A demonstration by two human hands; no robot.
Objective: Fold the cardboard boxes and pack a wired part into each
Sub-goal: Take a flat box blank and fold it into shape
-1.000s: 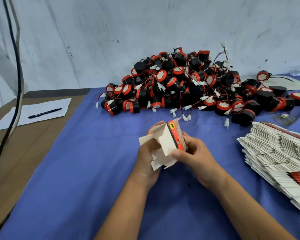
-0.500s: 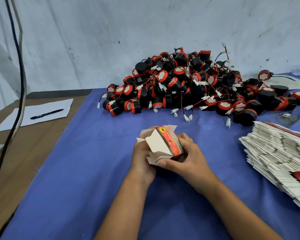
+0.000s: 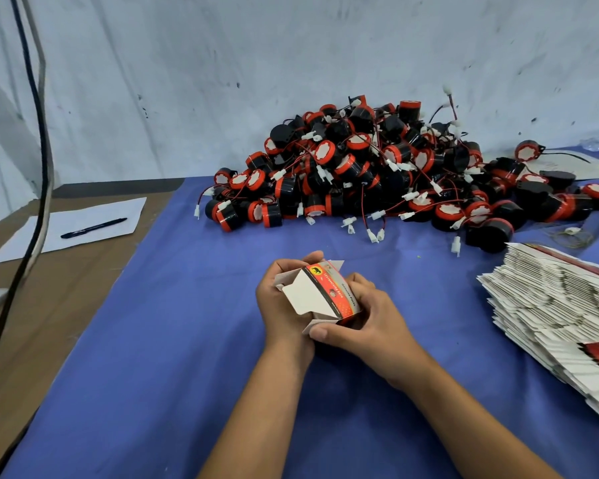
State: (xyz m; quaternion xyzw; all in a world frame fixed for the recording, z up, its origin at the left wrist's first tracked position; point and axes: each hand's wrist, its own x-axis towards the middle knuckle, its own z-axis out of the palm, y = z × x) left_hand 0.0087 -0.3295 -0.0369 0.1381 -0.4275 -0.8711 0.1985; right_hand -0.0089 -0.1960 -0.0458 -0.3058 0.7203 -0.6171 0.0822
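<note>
While both hands cup the cardboard box (image 3: 320, 299) | left hand (image 3: 280, 305), right hand (image 3: 363, 323) gripping it | now squarer, lower than a second ago, nearer than the buzzer pile (image 3: 395, 174) | flaps still unfolded, packing pending

My left hand (image 3: 281, 305) and my right hand (image 3: 363, 326) are both bare: I wear no gloves, and I can see no rings on the fingers in view. My forearms are uncovered from the wrists down to the bottom edge of the view, with no sleeve cuff, watch or band on either. On my right thumb the nail is cut short and left plain.
</note>
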